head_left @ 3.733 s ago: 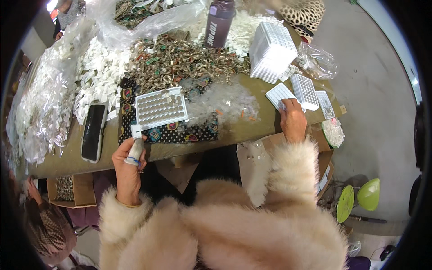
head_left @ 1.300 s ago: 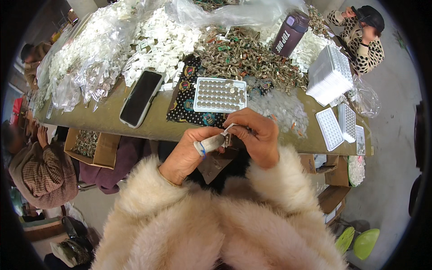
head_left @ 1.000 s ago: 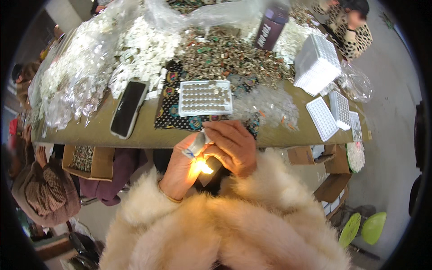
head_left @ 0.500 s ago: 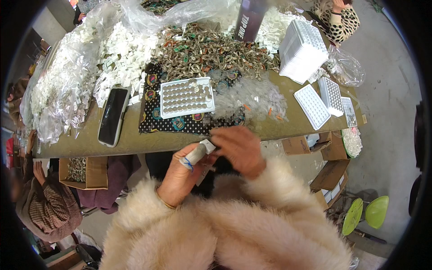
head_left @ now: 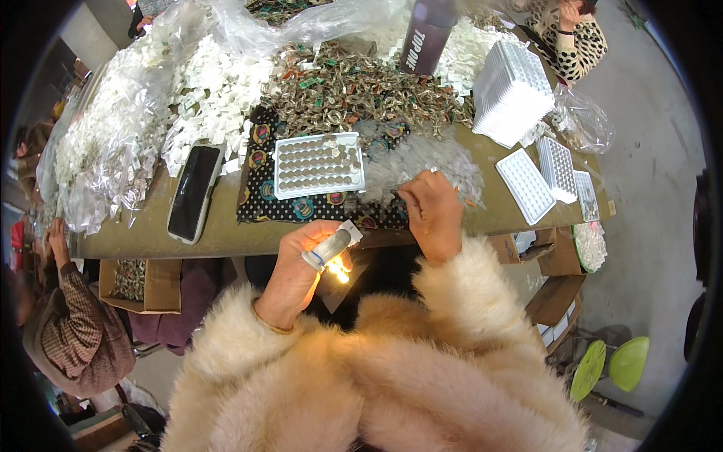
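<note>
My left hand (head_left: 290,271) is closed around a small white plastic piece (head_left: 350,232), held just off the table's near edge. A grey-white wrap with a blue tie covers its thumb. Below that thumb a small yellow-white light (head_left: 339,270) glows. My right hand (head_left: 434,215) is at the near edge of a heap of small clear plastic pieces (head_left: 399,162), fingers curled together; what they hold, if anything, is hidden. Left of the heap, a white tray (head_left: 357,181) with rows of round, coin-like grey discs lies on a dotted, patterned cloth (head_left: 252,211).
A phone (head_left: 194,192) lies at left beside heaped white pieces (head_left: 218,83). Metallic strips (head_left: 346,87) are piled behind the tray, near a dark bottle (head_left: 427,41). Stacked white trays (head_left: 510,98) stand at right. Other people sit at left and far right.
My right hand has moved away from my left hand, to the right and up to the clear pieces. A light now shines below my left thumb.
</note>
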Available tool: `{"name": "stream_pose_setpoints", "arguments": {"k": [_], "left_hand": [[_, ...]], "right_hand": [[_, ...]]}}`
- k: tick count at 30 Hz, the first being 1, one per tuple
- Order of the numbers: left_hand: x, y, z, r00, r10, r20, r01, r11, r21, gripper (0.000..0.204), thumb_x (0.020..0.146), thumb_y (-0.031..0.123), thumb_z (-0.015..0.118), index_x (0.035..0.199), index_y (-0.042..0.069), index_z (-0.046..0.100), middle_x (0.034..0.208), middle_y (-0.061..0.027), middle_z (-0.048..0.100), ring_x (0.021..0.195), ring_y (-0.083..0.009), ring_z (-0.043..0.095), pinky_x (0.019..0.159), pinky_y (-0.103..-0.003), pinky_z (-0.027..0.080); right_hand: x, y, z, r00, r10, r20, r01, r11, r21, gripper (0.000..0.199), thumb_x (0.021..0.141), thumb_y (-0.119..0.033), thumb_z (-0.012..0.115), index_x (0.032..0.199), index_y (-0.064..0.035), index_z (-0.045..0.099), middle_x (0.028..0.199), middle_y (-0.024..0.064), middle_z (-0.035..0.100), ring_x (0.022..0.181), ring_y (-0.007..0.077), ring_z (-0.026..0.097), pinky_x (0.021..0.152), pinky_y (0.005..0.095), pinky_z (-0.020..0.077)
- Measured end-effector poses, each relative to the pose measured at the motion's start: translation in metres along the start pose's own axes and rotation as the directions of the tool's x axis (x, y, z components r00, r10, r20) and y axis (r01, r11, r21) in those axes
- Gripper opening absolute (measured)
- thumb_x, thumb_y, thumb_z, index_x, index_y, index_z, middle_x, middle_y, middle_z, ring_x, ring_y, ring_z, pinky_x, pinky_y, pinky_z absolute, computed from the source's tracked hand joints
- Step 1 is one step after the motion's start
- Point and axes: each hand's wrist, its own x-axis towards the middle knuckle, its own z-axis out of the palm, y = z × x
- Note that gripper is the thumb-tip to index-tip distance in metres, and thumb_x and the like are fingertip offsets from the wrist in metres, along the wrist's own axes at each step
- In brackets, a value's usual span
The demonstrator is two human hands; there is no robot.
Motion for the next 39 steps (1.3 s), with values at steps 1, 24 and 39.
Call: {"name": "stream_pose_setpoints", "arguments": {"k": [1, 24, 39], "left_hand": [[0.001, 0.001, 0.000, 1.000, 0.006, 0.014, -0.005, 1.000, -0.011, 0.026, 0.094, 0.022, 0.071, 0.108, 0.000, 0.068, 0.096, -0.0076, 0.070, 0.070, -0.0129, 0.064, 0.060, -0.027, 0.049], [0.022, 0.014, 0.006, 0.998, 0.012, -0.054, -0.007, 0.996, 0.094, 0.026, 0.095, 0.020, 0.069, 0.111, 0.000, 0.071, 0.089, -0.0048, 0.071, 0.059, -0.0061, 0.054, 0.052, -0.022, 0.042], [0.018, 0.013, -0.003, 0.995, 0.095, 0.035, -0.101, 0.955, 0.278, 0.020, 0.096, 0.010, 0.061, 0.109, -0.002, 0.071, 0.084, -0.0029, 0.068, 0.063, -0.0022, 0.051, 0.054, -0.019, 0.039]], "right_hand": [[0.001, 0.001, 0.000, 0.999, 0.021, -0.042, -0.019, 0.999, 0.049, 0.012, 0.075, -0.004, 0.075, 0.080, -0.0064, 0.064, 0.077, 0.0063, 0.058, 0.077, 0.0298, 0.058, 0.065, 0.0415, 0.0441], [0.013, -0.038, -0.011, 0.957, -0.055, 0.283, -0.133, 0.785, 0.604, 0.026, 0.087, 0.008, 0.062, 0.109, -0.0031, 0.069, 0.087, 0.0090, 0.065, 0.076, 0.0225, 0.065, 0.068, 0.0314, 0.0535], [0.008, -0.041, -0.005, 0.941, -0.288, 0.178, 0.186, 0.879, 0.440, 0.036, 0.080, 0.006, 0.068, 0.114, -0.0032, 0.065, 0.088, 0.0104, 0.069, 0.076, 0.0255, 0.067, 0.067, 0.0345, 0.0547]]}}
